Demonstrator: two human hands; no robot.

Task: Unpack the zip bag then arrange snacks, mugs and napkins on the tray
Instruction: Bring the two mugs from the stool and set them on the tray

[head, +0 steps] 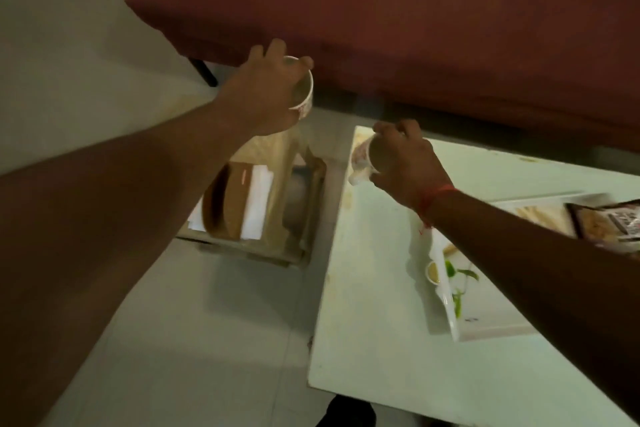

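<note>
hands each hold a paper cup, both lifted clear of the white bench. left hand is out beyond the bench's far left corner, over a wooden stool on the floor; its fingers are curled round the rim of the left cup, thumb on the near side, the cup tipped so its open mouth shows. right hand hangs over the bench's far left corner, its fingers wrapped round the right cup, which is also tilted, mouth toward the camera. a red thread is tied round the right wrist.

white tray lies on the bench to the right of that corner, partly hidden by the right forearm; a green leaf print and a small round yellowish thing show on it. a dark snack packet lies at the tray's far right end. a brown bag with white napkins beside it rests on the stool, left of the bench. a dark red sofa stands beyond the bench.
</note>
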